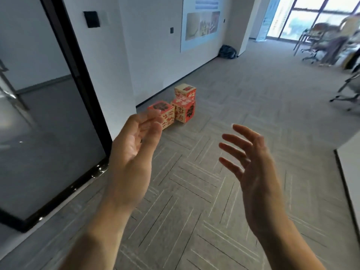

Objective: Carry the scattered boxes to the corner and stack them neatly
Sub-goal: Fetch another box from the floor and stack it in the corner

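The person's left hand (132, 152) and right hand (253, 168) are hovering palm toward palm above the grey herringbone carpet floor (194, 201), each grip released, fingers loosely spread and holding nothing. Beyond the left fingertips, three red-and-cream printed cardboard cube boxes (183, 108) are sitting clustered on the floor by the white wall (155, 55) and the black-framed glass door (58, 114). The front-left box (167, 112) is being partly hidden by those fingers, the middle box (185, 112) is standing just beside it, and the rear box (185, 90) is showing behind and above the middle one.
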